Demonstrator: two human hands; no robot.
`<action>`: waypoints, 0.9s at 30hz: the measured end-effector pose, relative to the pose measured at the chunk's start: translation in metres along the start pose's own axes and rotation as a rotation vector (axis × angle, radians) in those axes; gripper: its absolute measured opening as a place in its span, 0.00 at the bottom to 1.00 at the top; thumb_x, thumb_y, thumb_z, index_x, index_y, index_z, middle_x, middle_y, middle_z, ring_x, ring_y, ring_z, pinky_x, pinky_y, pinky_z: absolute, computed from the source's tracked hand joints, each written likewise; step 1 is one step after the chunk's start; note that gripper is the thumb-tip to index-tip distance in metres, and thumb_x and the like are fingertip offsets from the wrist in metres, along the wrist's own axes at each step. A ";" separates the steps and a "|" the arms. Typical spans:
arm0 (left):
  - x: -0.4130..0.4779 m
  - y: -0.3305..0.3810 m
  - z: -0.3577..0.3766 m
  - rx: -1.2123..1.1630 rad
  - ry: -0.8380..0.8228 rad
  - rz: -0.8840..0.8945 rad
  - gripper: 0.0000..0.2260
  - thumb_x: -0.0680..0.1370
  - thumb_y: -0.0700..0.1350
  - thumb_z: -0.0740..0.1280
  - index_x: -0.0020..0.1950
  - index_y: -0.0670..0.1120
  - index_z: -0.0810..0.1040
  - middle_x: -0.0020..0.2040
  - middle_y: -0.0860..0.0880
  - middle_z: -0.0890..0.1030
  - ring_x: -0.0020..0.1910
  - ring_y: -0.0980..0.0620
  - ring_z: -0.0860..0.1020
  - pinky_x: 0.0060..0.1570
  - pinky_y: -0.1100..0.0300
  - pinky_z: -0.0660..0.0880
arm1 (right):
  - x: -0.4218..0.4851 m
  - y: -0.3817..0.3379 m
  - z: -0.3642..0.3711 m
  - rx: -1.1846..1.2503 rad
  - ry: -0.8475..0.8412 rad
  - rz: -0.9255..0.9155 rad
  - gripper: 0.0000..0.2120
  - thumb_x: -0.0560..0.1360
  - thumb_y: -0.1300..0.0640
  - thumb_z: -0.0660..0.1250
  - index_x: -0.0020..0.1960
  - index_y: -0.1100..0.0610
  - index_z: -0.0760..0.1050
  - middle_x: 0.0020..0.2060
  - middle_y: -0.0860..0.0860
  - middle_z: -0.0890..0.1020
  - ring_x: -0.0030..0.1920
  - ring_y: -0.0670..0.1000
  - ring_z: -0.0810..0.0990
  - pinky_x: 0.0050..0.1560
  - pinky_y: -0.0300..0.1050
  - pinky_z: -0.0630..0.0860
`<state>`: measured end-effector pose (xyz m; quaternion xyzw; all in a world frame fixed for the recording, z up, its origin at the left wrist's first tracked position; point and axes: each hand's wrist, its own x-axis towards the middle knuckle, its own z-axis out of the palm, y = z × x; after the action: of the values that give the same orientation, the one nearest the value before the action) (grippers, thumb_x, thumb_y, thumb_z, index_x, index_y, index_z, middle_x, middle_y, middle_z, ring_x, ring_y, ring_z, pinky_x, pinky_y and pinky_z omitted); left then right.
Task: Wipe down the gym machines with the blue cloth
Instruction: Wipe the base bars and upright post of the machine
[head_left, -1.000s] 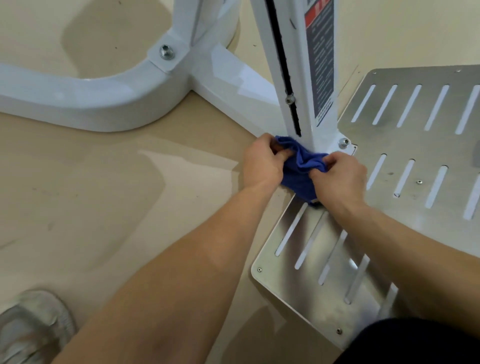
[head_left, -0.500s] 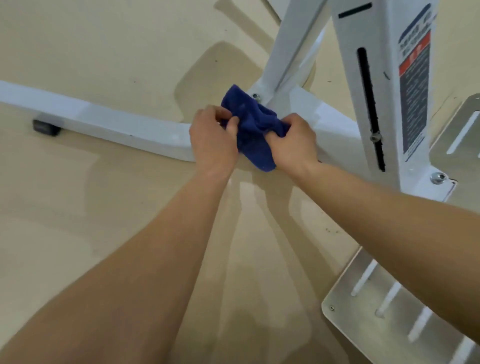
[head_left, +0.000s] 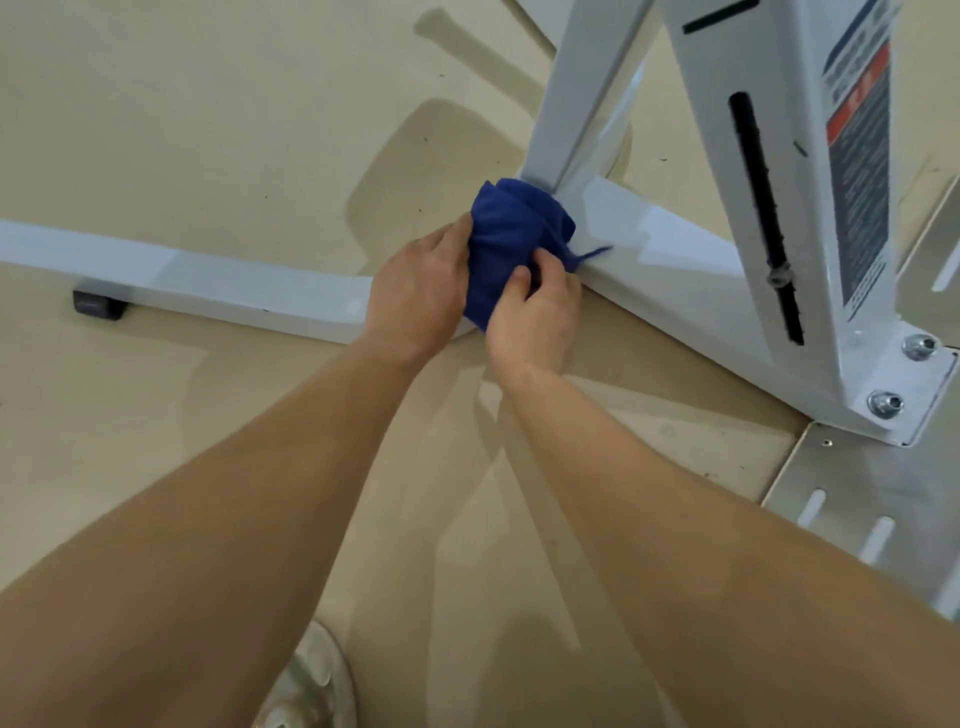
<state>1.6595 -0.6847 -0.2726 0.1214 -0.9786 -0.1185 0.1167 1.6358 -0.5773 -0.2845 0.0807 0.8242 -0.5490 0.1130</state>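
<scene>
The blue cloth (head_left: 511, 234) is bunched up over the joint where the white machine's base bars meet, at the foot of a slanted white strut (head_left: 582, 98). My left hand (head_left: 418, 288) grips the cloth's left side. My right hand (head_left: 537, 312) pinches its lower right part with thumb and fingers. The long white base bar (head_left: 208, 283) runs off to the left along the floor. Another base bar (head_left: 670, 270) runs right to the white upright post (head_left: 810, 208), which has a black slot and a warning label.
A slotted metal footplate (head_left: 852, 499) lies on the floor at the right, next to the post's bolted foot (head_left: 904, 374). A black rubber foot (head_left: 98, 304) sits under the left bar. My light shoe (head_left: 306, 686) is at the bottom. The floor is beige.
Both hands carried the cloth from the foot of the upright post, by the footplate, leftwards to the joint of the base bars. My right hand has since regripped the cloth lower down.
</scene>
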 end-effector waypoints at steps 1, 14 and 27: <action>0.003 -0.001 -0.002 0.005 -0.010 -0.006 0.17 0.80 0.44 0.56 0.64 0.41 0.76 0.46 0.44 0.81 0.41 0.39 0.78 0.35 0.52 0.68 | 0.002 -0.002 0.006 0.073 -0.024 0.027 0.19 0.83 0.53 0.57 0.74 0.54 0.68 0.70 0.53 0.70 0.67 0.51 0.70 0.67 0.44 0.67; 0.019 -0.010 -0.002 -0.044 -0.155 -0.115 0.14 0.83 0.48 0.54 0.58 0.46 0.77 0.45 0.43 0.82 0.43 0.40 0.78 0.38 0.54 0.66 | -0.019 0.019 0.033 0.280 -0.270 0.051 0.29 0.84 0.49 0.49 0.82 0.50 0.43 0.80 0.53 0.55 0.78 0.54 0.58 0.76 0.55 0.59; 0.024 -0.016 -0.013 -0.209 -0.322 -0.302 0.14 0.83 0.48 0.54 0.55 0.51 0.79 0.44 0.52 0.81 0.43 0.48 0.77 0.43 0.53 0.73 | -0.023 0.014 0.014 0.209 -0.230 0.035 0.27 0.83 0.50 0.51 0.81 0.44 0.52 0.66 0.51 0.76 0.61 0.52 0.77 0.63 0.50 0.74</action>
<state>1.6438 -0.7092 -0.2595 0.2332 -0.9377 -0.2531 -0.0477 1.6623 -0.5857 -0.2957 0.0429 0.7428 -0.6352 0.2071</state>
